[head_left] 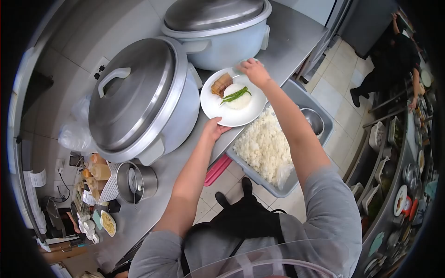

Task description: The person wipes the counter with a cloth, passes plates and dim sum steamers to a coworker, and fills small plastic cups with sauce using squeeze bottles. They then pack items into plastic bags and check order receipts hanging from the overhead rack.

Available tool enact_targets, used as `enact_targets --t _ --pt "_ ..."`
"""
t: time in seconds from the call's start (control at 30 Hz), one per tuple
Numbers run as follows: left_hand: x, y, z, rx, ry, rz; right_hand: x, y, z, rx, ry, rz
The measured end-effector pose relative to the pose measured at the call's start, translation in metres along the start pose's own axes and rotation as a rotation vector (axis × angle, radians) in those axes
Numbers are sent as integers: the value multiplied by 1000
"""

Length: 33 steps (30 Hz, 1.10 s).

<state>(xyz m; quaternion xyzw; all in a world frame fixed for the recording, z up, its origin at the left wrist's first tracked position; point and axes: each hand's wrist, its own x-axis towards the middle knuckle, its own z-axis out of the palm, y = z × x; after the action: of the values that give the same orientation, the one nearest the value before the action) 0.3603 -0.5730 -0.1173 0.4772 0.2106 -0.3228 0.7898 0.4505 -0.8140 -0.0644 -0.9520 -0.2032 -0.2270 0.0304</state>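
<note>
A white plate (212, 107) carries a dome of white rice (238, 103) with green beans (235, 95) laid across it. Beside the rice lies a browned piece of meat (221, 85). My left hand (215, 129) is closed on the plate's near rim, thumb on top. Over the far right rim is my right hand (254, 72), its fingers bent together and blurred. Something pale and thin shows at its fingertips, too smeared to name. Below the plate stands a grey tub (330, 121) of loose cooked rice (263, 147), with a metal bowl (312, 121) in it.
Two large lidded rice cookers (134, 92) (222, 41) stand on the steel counter (296, 41). A steel pot (150, 183) and a white basket (109, 185) of sauce bottles sit at left. Another person (394, 60) works at the right counter, with several plates and food bins.
</note>
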Motion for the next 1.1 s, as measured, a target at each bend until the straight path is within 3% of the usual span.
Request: enact_targets --t 0.1,0.23,0.43,0.5,0.57,0.6,0.67,0.73,0.8,0.83,0.9,0.93,1.03,1.1 --pt "5 -4 -2 -38 6 49 -3 6 21 -171 -162 -181" --pt "6 -5 -3 -102 14 94 -31 3 12 -333 -293 -227" --pt "5 -8 -3 -64 -24 104 -76 -46 -57 -167 -629 -4" --pt "-7 -13 0 -45 -49 123 -88 -45 -77 722 -926 22" --pt "-35 -13 8 2 -56 149 -94 -35 -128 1076 -1069 -3" --pt "-39 -18 -1 -2 -52 160 -109 -17 -119 1117 -926 94" --pt "-50 -35 -28 16 -112 144 -112 10 -125 1115 -668 560" --pt "-79 -49 -47 20 -31 90 -101 34 -94 1102 -221 826" --pt "-123 -60 -61 -21 27 74 -79 53 -54 720 -29 863" --pt "-140 -70 -75 -27 65 67 -72 67 -19 732 -36 855" --pt "-178 -89 -102 -74 133 75 -67 85 49 235 0 691" --pt "-198 -95 -111 -115 161 90 -61 72 53 74 -191 716" --pt "-256 -110 -129 -165 280 62 -42 33 89 -100 -50 639" --pt "-286 -121 -138 -253 384 204 -39 -45 92 -96 -42 418"
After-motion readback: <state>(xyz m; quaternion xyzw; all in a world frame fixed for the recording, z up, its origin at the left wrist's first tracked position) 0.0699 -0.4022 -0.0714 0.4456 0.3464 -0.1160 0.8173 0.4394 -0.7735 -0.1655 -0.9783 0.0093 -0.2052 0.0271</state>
